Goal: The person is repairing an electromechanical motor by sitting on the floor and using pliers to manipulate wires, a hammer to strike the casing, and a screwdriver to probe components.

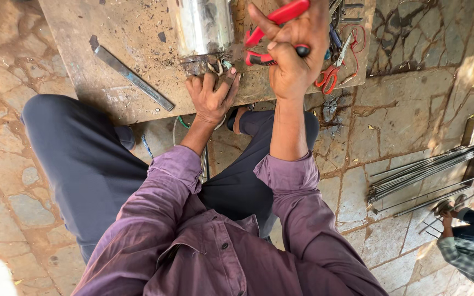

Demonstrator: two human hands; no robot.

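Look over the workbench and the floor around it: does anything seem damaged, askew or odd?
The scuffed wooden board is stained and scratched. Loose wire ends stick out untidily from the shiny metal cylinder's base, at the left hand. The right hand holds red-handled pliers aloft.

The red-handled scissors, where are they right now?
In the head view, the red-handled scissors lie on the wooden board at its right edge, just right of the right hand holding red-handled pliers.

Glossy red plastic-handled pliers (272, 33) within the fingers; beside them a shiny metal cylinder (203, 24) on the rough, stained wooden desk (133, 38).
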